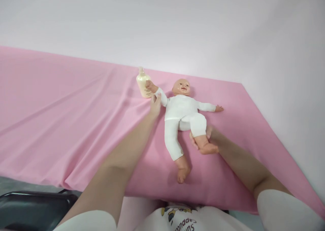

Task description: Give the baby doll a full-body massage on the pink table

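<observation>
A baby doll [180, 107] with a white cloth body lies face up on the pink tablecloth. My left hand [155, 104] is closed around its raised arm on the left side, near the wrist. Beneath the bent leg on the right side, my right hand [195, 140] wraps round the lower leg, its fingers partly hidden behind the limb. The doll's other leg rests straight on the cloth, and its other arm stretches out to the right. Just behind the raised arm stands a pale yellow pump bottle [142, 85], partly covered by the doll's hand.
The pink tablecloth [63, 105] has folds on the left and ends at a slanting edge on the right. A white wall [152, 24] rises behind the table. At the lower left is a black chair [35, 207], close to the table's front edge.
</observation>
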The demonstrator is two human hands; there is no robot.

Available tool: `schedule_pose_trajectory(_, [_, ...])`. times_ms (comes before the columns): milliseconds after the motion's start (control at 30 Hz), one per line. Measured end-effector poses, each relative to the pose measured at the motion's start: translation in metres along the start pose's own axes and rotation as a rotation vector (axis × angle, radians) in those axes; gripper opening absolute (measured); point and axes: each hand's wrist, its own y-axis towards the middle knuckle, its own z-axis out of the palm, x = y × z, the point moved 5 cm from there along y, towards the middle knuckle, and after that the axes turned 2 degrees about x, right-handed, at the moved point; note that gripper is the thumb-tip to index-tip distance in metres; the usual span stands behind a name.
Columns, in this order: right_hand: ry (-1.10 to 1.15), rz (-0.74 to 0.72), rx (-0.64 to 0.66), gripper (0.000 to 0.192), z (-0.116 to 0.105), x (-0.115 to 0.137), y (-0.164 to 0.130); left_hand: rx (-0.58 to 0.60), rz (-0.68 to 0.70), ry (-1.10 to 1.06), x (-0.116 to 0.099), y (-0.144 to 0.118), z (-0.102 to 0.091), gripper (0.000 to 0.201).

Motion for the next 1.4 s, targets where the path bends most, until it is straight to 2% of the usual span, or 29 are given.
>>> schedule_pose_trajectory(67, [0.075,-0.186,-0.092,0.057,-0.007,0.007,-0.002,0.181,0.164,0.114,-0.019,-0.008,0.013,0.056])
schedule_pose_trajectory(167, [0.175,-0.393,-0.398,0.054,-0.019,0.022,-0.004,0.487,0.386,0.319,-0.041,-0.023,0.031,0.057])
schedule_pose_trajectory(233, [0.195,-0.433,-0.567,0.05,-0.023,0.03,-0.005,0.56,0.445,0.426,-0.049,-0.029,0.035,0.056])
schedule_pose_trajectory(267, [0.195,-0.43,-0.606,0.048,-0.023,0.032,-0.004,0.561,0.455,0.456,-0.051,-0.03,0.035,0.055])
schedule_pose_trajectory(333, [0.185,-0.405,-0.605,0.048,-0.021,0.034,-0.003,0.537,0.458,0.468,-0.053,-0.031,0.034,0.054])
schedule_pose_trajectory(433, [0.139,-0.366,-0.448,0.05,-0.014,0.028,-0.001,0.424,0.423,0.392,-0.05,-0.028,0.03,0.056])
schedule_pose_trajectory(533, [0.086,-0.284,-0.29,0.052,-0.006,0.018,0.0,0.246,0.291,0.259,-0.036,-0.019,0.021,0.059])
schedule_pose_trajectory(633, [0.026,-0.067,-0.171,0.056,0.003,0.007,0.004,0.064,0.113,0.082,-0.015,-0.008,0.008,0.059])
schedule_pose_trajectory(733, [-0.063,0.213,-0.067,0.045,0.009,-0.001,0.006,-0.083,0.009,-0.094,0.001,0.002,-0.002,0.057])
schedule_pose_trajectory(833, [-0.086,0.259,-0.072,0.039,0.007,-0.002,0.004,-0.138,-0.033,-0.161,0.007,0.006,-0.005,0.052])
schedule_pose_trajectory(933, [-0.042,0.146,-0.069,0.055,0.002,-0.003,-0.002,-0.084,-0.006,-0.114,0.003,0.004,-0.002,0.044])
schedule_pose_trajectory(1033, [0.033,-0.008,-0.189,0.065,-0.009,-0.005,-0.009,0.076,0.1,0.051,-0.01,-0.004,0.008,0.036])
schedule_pose_trajectory(1133, [0.094,-0.205,-0.283,0.063,-0.015,0.006,-0.009,0.296,0.3,0.275,-0.026,-0.013,0.022,0.034])
schedule_pose_trajectory(1233, [0.146,-0.382,-0.476,0.052,-0.02,0.026,-0.006,0.462,0.431,0.428,-0.035,-0.02,0.032,0.042])
schedule_pose_trajectory(1300, [0.173,-0.417,-0.577,0.045,-0.021,0.034,-0.004,0.486,0.439,0.472,-0.037,-0.022,0.032,0.046])
schedule_pose_trajectory(1400, [0.182,-0.414,-0.587,0.044,-0.019,0.037,-0.002,0.436,0.416,0.439,-0.039,-0.023,0.029,0.042])
